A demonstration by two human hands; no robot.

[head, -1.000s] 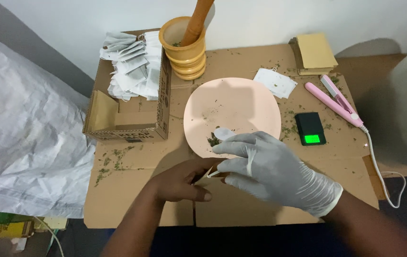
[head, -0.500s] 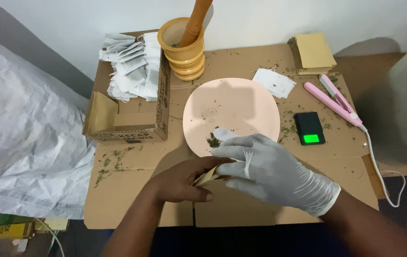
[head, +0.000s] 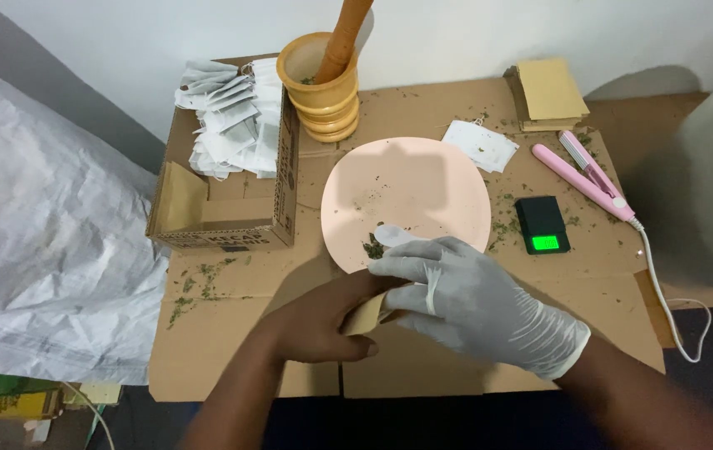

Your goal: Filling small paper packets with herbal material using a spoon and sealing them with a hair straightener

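Hands meet low over the cardboard: bare left hand (head: pixel 323 321) and gloved right hand (head: pixel 456 296) both pinch a brown paper pouch (head: pixel 366 314).

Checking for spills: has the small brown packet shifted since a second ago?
Yes. The brown packet has tilted more upright between both hands, staying just below the pink plate.

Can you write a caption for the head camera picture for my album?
Bare left hand and gloved right hand hold a small brown packet beside a pink plate.
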